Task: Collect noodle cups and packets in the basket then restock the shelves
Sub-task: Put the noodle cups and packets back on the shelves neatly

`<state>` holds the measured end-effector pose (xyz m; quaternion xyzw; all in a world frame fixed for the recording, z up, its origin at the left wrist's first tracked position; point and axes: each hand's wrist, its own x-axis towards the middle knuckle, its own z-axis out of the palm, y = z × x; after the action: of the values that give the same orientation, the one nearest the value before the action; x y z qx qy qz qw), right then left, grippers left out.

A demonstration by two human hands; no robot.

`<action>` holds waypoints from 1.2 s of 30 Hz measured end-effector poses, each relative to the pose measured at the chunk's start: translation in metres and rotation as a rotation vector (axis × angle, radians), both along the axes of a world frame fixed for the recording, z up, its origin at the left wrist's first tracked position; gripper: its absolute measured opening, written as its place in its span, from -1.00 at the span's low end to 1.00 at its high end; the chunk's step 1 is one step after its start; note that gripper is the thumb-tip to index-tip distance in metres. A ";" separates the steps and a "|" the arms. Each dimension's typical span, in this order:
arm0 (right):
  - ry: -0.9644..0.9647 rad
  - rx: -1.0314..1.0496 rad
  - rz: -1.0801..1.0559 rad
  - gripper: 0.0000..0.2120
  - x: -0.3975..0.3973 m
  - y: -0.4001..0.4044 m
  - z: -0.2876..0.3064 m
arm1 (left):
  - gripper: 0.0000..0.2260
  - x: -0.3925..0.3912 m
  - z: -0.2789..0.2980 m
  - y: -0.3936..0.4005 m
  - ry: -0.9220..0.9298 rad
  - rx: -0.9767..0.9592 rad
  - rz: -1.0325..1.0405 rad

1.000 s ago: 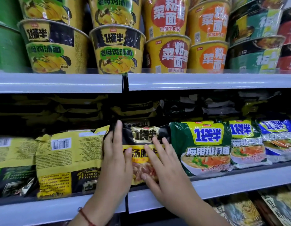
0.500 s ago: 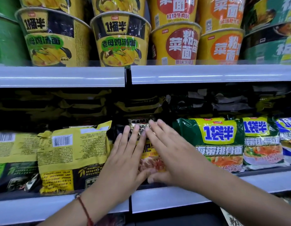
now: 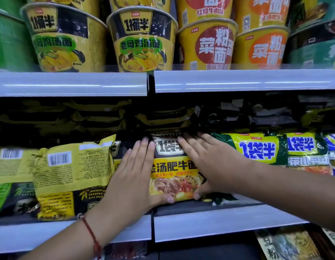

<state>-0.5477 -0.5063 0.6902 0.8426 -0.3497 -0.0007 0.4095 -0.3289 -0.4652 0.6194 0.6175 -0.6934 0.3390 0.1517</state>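
Both flat hands were pressed against 1 black-and-yellow noodle packet (image 3: 173, 166), the left hand (image 3: 132, 177) along its left edge and the right hand (image 3: 209, 162) along its right, thumbs hooked under the bottom. The packet was stood upright on the middle shelf (image 3: 219, 222), between a yellow packet (image 3: 72, 177) and a green packet (image 3: 256, 151). Noodle cups (image 3: 142, 38) were lined on the shelf above.
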 end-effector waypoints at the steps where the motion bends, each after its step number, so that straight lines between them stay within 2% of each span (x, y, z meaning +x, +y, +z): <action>1: 0.001 0.004 -0.010 0.30 0.001 0.001 0.000 | 0.16 0.000 0.001 0.000 -0.003 0.002 0.002; 6: 0.008 0.030 -0.045 0.29 0.004 0.014 0.002 | 0.16 0.001 0.006 0.000 -0.026 0.023 -0.045; 9: -0.015 0.019 -0.057 0.22 0.004 0.027 -0.001 | 0.15 0.001 0.009 0.000 -0.016 0.038 -0.063; 15: -0.407 0.036 0.046 -0.06 0.006 0.041 -0.026 | 0.09 -0.006 0.003 -0.008 0.057 0.016 -0.153; 18: -0.563 0.116 0.111 -0.21 0.007 0.046 -0.051 | 0.01 -0.009 0.001 0.000 0.110 -0.043 -0.210; 23: -0.633 0.247 0.134 -0.35 0.013 0.036 -0.076 | -0.25 -0.021 -0.010 0.013 0.100 -0.061 -0.149; 27: -0.675 0.257 0.137 -0.32 0.012 0.029 -0.077 | -0.26 -0.020 -0.015 0.015 0.121 -0.029 -0.068; 30: -0.782 0.399 0.260 -0.36 0.012 0.038 -0.068 | -0.31 -0.025 -0.007 0.043 0.160 -0.126 -0.115; 33: -1.052 0.643 0.415 -0.47 0.013 0.067 -0.060 | -0.45 -0.024 0.001 0.088 0.385 -0.373 -0.207; 36: -1.382 0.943 0.571 -0.62 0.036 0.088 -0.057 | -0.47 -0.001 0.000 0.117 0.896 -0.549 -0.168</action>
<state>-0.5113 -0.4185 0.6333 0.7910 -0.2586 0.4670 -0.2990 -0.3304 -0.3485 0.6190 0.5818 -0.4934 0.1974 0.6157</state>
